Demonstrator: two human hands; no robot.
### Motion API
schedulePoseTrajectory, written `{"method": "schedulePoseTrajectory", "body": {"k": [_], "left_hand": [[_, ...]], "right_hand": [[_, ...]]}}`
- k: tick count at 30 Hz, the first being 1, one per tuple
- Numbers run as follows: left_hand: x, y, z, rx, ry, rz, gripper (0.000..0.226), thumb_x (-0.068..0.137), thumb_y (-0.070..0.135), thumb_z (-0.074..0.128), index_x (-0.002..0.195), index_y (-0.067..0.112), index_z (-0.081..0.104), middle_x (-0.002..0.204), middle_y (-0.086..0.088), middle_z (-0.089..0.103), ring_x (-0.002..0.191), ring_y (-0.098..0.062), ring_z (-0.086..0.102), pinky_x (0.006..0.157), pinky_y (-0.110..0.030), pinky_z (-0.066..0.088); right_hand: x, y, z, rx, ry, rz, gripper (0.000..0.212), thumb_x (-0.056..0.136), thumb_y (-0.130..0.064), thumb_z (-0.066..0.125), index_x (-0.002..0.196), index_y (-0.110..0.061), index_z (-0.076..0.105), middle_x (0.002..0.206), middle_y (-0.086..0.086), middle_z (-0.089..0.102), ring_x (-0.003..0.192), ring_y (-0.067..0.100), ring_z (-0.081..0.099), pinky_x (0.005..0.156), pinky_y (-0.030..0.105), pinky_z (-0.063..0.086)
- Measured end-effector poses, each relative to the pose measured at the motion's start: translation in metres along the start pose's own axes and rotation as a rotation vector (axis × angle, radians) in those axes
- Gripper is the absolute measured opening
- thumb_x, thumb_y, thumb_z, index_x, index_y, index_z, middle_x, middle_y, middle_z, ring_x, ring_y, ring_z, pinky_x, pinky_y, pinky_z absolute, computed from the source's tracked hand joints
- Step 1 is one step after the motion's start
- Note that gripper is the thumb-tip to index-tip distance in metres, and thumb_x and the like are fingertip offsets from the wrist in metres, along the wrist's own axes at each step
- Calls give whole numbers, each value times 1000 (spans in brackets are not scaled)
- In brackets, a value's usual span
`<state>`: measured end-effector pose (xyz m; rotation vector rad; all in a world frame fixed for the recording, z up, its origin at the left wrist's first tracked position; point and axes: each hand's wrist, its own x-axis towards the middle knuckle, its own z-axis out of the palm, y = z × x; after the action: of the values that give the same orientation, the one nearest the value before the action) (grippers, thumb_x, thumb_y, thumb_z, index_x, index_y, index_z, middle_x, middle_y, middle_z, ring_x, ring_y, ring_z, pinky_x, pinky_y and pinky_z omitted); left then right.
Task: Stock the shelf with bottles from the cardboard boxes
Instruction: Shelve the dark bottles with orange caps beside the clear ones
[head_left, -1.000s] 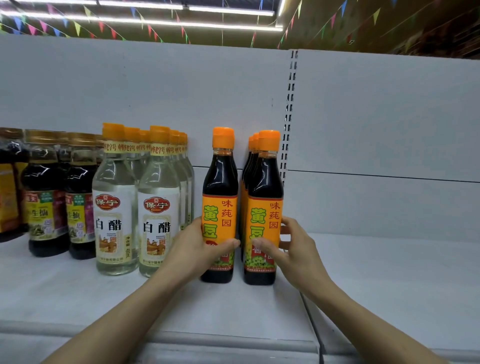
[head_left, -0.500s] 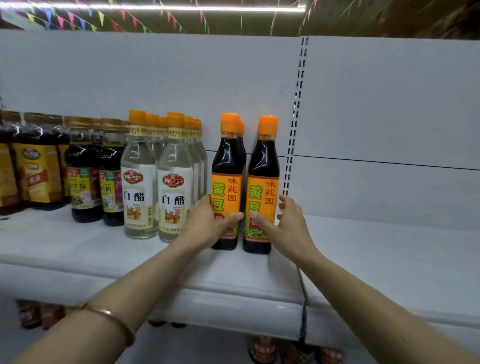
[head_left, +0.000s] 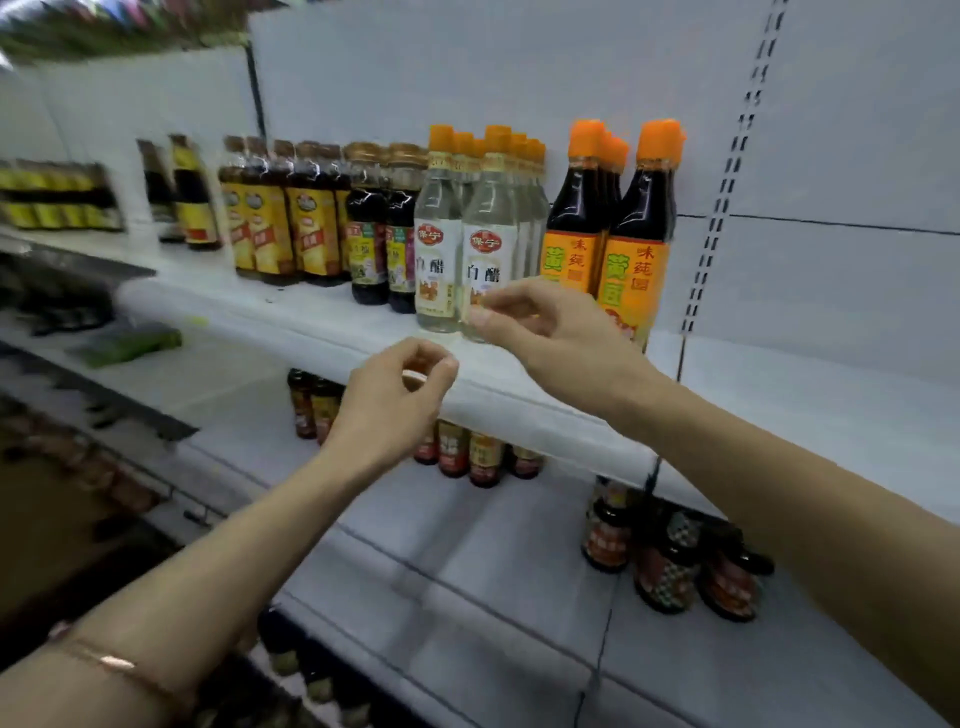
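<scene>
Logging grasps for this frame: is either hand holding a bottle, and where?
Neither. The left hand and right hand hang loosely curled, holding nothing, in front of the shelf.

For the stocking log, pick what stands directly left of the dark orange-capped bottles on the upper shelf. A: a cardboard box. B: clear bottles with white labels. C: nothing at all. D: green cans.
B: the clear bottles with white labels stand right beside the dark orange-capped bottles on the upper shelf.
</scene>
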<state>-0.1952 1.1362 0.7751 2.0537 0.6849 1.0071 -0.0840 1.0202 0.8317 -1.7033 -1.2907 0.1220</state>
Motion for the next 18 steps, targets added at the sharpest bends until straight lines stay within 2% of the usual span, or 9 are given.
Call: {"method": "schedulePoseTrajectory", "body": {"k": [3,4,6,9,11,14,16,18], "left_hand": [[-28,-17,-38,43,33,-44,13,95,31,56,93,22,65,85,7,66,78,-7,62,60,-15,45],[-36,-22,-52,67,43,-58,13,95,30,56,92,22,65,84,7,66,78,-5,62,58,-9,43],[-51,-32,-80,131,68,-84,13,96,32,55,85,29,62,81,13,64,77,2,60,56,-6,40],[-67,-47,-124,217,100,-124,15,95,36,55,80,36,57,83,18,62,79,3,59,61,-13,42],[-74,-61,-153,253,126,-141,14,95,36,56,82,34,60,84,17,63,78,2,59,64,-18,46],[-82,-86,-199,277,124,-176,16,95,36,55,92,25,66,88,10,67,76,-5,63,66,-23,50],[-86,-108,-230,302,116,-189,18,95,36,55,96,23,67,88,8,70,79,-6,65,71,-25,51],[-86,-131,-262,325,96,-190,17,96,36,54,97,25,67,88,11,70,84,-2,64,73,-20,49]], "right_hand": [[-6,-19,33,53,-122,-43,37,92,-47,60,120,-24,64,113,-14,65,101,-4,61,77,12,49],[-7,-24,45,61,-156,-58,38,92,-48,59,120,-24,64,113,-14,65,101,-4,61,78,11,48],[-9,-34,70,70,-212,-80,37,92,-49,58,119,-26,64,111,-16,66,99,-6,61,79,13,49],[-9,-51,110,128,-294,-78,34,92,-48,59,117,-26,64,106,-17,67,94,-5,64,75,16,55],[-6,-62,137,147,-348,-98,33,92,-48,59,116,-26,64,104,-17,67,89,-8,63,69,11,49],[1,-81,182,183,-430,-109,26,93,-45,57,112,-27,61,95,-18,64,68,-14,57,55,4,39],[8,-95,215,171,-471,-124,27,94,-46,56,112,-27,61,98,-17,64,76,-10,58,57,5,41],[17,-109,251,143,-503,-145,29,94,-46,54,114,-26,62,106,-16,64,94,-5,60,71,9,46]]}}
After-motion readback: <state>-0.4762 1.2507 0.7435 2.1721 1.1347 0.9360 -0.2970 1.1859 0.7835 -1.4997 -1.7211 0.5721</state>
